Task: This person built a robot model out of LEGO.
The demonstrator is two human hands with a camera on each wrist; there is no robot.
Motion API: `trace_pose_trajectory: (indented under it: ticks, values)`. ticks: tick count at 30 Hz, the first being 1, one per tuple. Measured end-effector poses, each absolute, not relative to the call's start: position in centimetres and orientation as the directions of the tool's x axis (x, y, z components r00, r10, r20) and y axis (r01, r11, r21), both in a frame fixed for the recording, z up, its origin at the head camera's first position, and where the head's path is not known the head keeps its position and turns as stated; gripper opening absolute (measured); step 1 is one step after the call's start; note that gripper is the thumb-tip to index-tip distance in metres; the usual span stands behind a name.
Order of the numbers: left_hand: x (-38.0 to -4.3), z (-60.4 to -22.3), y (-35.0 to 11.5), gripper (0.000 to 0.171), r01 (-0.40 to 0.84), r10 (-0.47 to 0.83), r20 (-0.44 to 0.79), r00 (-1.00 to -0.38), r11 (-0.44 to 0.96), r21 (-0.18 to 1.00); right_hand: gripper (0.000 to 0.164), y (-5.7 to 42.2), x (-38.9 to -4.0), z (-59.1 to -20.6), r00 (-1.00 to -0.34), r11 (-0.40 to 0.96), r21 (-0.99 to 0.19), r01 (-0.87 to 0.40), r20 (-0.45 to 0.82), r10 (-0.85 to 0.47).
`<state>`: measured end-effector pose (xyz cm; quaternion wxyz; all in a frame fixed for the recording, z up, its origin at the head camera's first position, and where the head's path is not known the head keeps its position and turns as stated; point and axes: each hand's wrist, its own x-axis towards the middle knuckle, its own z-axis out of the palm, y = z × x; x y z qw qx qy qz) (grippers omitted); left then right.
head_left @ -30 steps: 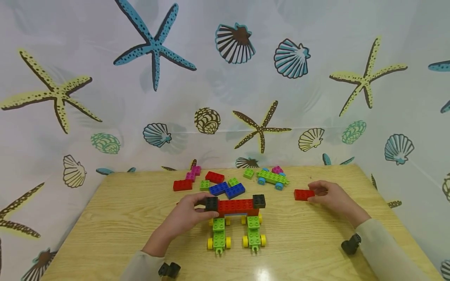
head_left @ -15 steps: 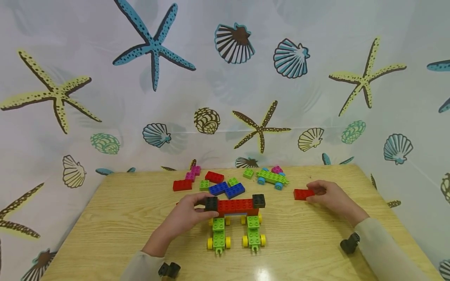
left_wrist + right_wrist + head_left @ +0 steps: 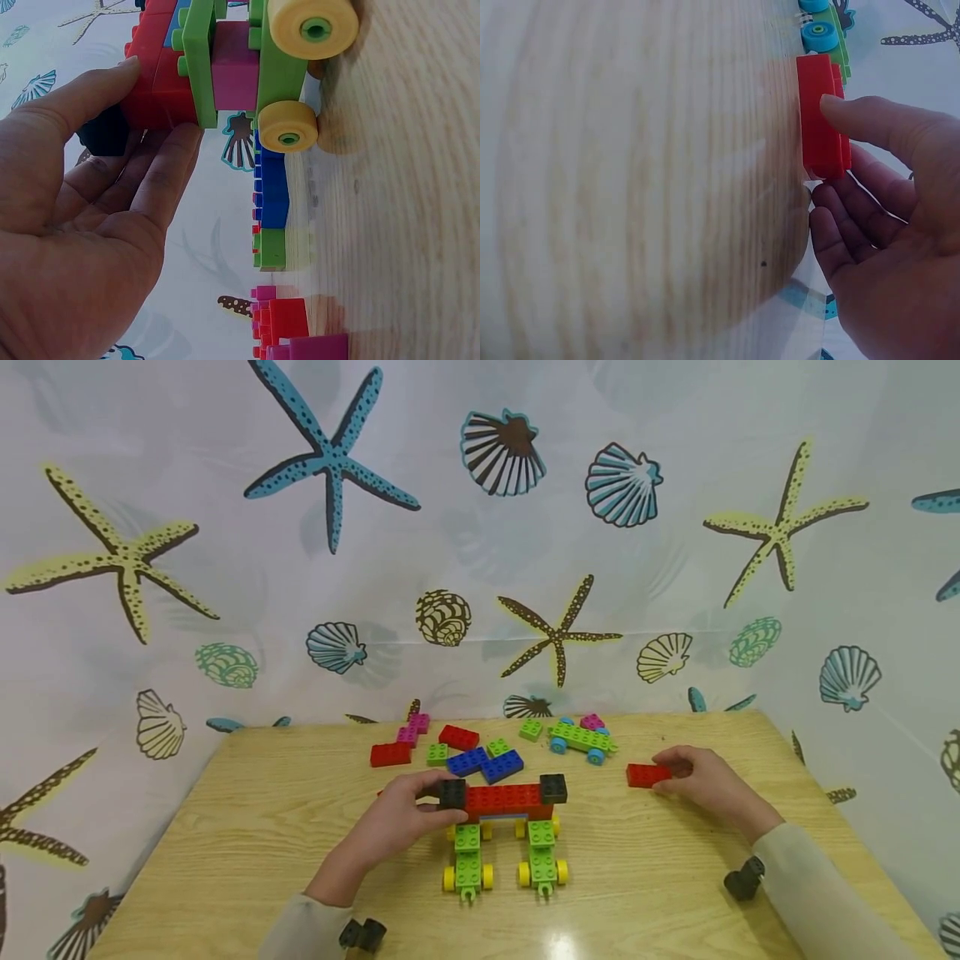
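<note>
Two hands work over the tabletop (image 3: 247,835), well apart. Leftmost, the left grip (image 3: 397,822) is clamped on the near end of a wheeled toy-brick build, its thumb on the red brick row (image 3: 502,798) and a finger against the row's other side, right by the left black brick (image 3: 452,794). Beyond this grip lie a left red brick (image 3: 391,754) and two pink bricks (image 3: 412,731), loose.

Just right of the left grip, the build looks well advanced. The left lime wheeled base (image 3: 468,864) and the right lime wheeled base (image 3: 542,864), both on yellow wheels, reach toward the person, with the red row bridging them and the right black brick (image 3: 553,788) capping the far end. The left wrist view also shows a pink block (image 3: 235,66) fitted between its lime parts.

Behind the build, between the two grips, several pieces are unused: small lime bricks (image 3: 437,754), a rear red brick (image 3: 458,737), two blue bricks (image 3: 502,766) and, nearer the right grip, a lime car base (image 3: 580,737) with blue wheels.

Rightmost, the right grip (image 3: 705,785) pinches the end of a red brick (image 3: 647,776), which points left and is not yet joined to anything; whether it is lifted I cannot tell.
</note>
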<state>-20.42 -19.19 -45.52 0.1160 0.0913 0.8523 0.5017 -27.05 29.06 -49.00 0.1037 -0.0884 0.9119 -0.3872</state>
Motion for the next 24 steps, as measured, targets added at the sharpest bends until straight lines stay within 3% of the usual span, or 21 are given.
trace_pose_trajectory:
  ticks: [24]
  values:
    - [-20.50,-45.53,-19.10,0.043,0.054,0.284,-0.102,-0.953,0.492,0.869,0.049,28.99,-26.97,-49.30,-0.968,0.692,-0.720,-0.062,-0.127,-0.218]
